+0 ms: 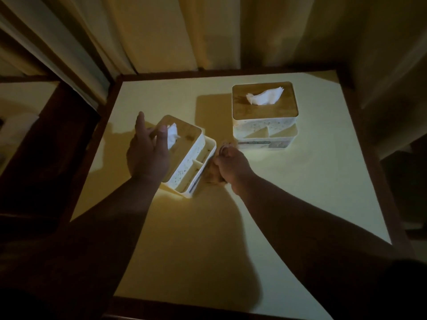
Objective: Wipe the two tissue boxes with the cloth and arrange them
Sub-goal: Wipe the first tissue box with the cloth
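Two white speckled tissue boxes with wooden lids stand on the pale table [312,192]. The near box [191,158] sits turned at an angle left of centre, a tissue poking from its lid. My left hand [147,151] hovers over its left side with fingers spread and straight, thumb near the tissue; whether it touches the lid is unclear. My right hand [231,167] grips a crumpled brownish cloth [215,176] pressed against that box's right side wall. The far box [264,114] stands square at the back right, untouched.
The table has a dark wooden frame [111,98]. Curtains [208,31] hang right behind its far edge. A lower dark piece of furniture [46,135] stands to the left. Shadows of my arms fall over the front half of the table.
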